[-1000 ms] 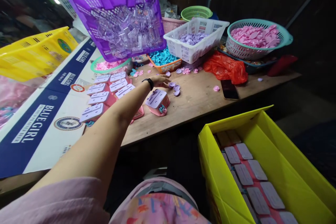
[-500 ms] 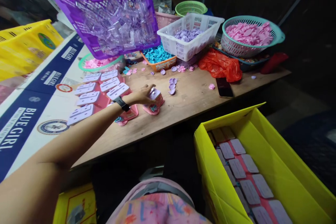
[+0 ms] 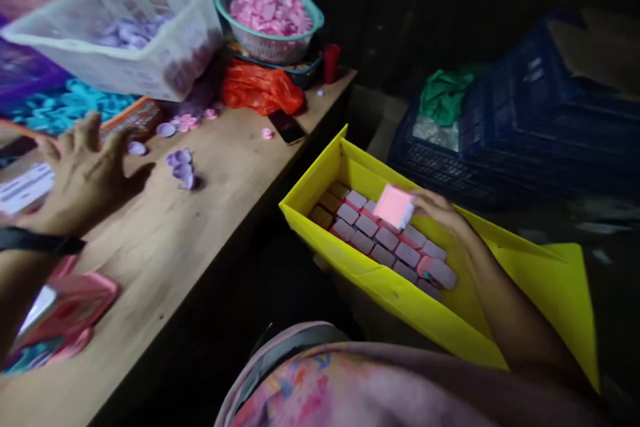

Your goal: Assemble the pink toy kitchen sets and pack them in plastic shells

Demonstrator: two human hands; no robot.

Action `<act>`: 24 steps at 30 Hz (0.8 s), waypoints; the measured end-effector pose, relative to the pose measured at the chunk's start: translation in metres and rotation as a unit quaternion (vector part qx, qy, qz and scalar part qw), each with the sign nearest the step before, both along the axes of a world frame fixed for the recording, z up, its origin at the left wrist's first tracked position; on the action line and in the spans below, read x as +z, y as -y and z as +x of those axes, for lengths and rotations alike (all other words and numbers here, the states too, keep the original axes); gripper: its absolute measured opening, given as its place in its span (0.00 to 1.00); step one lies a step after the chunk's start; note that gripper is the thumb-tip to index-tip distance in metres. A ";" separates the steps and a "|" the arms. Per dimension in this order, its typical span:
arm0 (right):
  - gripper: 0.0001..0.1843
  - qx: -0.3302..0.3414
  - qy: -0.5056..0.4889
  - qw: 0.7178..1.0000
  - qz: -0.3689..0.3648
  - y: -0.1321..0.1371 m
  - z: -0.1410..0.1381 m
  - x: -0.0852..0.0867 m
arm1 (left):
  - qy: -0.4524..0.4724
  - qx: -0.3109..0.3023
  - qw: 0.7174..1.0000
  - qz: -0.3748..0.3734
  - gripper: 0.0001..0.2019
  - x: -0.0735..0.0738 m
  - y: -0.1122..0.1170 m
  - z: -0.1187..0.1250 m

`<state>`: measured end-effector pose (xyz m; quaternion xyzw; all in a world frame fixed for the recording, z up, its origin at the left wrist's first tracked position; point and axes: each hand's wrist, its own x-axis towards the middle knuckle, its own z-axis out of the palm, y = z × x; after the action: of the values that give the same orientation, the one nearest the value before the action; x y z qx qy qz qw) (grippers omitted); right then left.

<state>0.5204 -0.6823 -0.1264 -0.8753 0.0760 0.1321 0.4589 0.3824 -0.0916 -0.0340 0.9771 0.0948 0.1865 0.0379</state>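
Note:
My left hand (image 3: 90, 170), with a dark band on its wrist, is over the left of the wooden table, fingers spread and holding nothing that I can see. Close by it are a white-lilac slotted piece (image 3: 27, 188) and an open pink plastic case (image 3: 90, 293). Over the long yellow box (image 3: 345, 260), my right hand (image 3: 437, 207) grips a small pink case (image 3: 394, 207) with a pale edge, blurred by motion. Inside the box, below the held case, lie rows of similar cases with lilac faces (image 3: 387, 238).
On the table (image 3: 225, 167) are small purple cups (image 3: 183, 170), a phone (image 3: 287, 127) and a red plastic bag (image 3: 260, 87). Behind stand a white basket (image 3: 170, 73) of purple pieces and a teal basket (image 3: 270, 33) of pink pieces. Dark blue crates (image 3: 500, 140) stand beyond the box.
The view has swung right. My left hand has left the small stack on a pink piece and opened. My right hand, earlier out of view, now appears over the yellow box with a pink case.

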 end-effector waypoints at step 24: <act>0.20 0.126 0.055 0.977 -0.164 0.011 -0.007 -0.093 | 0.075 0.133 0.861 -0.485 0.40 -0.015 0.038 -0.086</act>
<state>0.5135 -0.6931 -0.2192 -0.9472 -0.0398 0.1260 0.2922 0.2963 -0.1296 -0.0492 0.7965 0.2989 0.1927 0.4890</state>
